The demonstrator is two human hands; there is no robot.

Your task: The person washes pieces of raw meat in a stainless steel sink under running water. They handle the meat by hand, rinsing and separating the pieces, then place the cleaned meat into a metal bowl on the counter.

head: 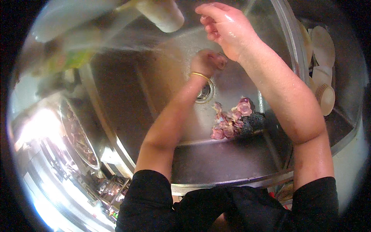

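Note:
My left hand (207,62), with a yellow bangle at the wrist, is low over the metal sink (185,121), just above the drain (205,91). Its fingers are blurred and curled around something small and pinkish that I cannot name. My right hand (221,24) is raised higher to the right, wet, with curled fingers; whether it holds anything is not plain. Pieces of raw meat (229,121) lie in a heap on the sink floor near its front side. A dark mesh-like scrubber (255,123) touches the heap on its right.
A white cylindrical container (166,17) stands at the top of the sink. Pale cups and bowls (323,49) stand beyond the right rim. To the left, outside the sink, is a metal tray (79,133) with pieces in it. The sink's front rim (214,185) runs close to my body.

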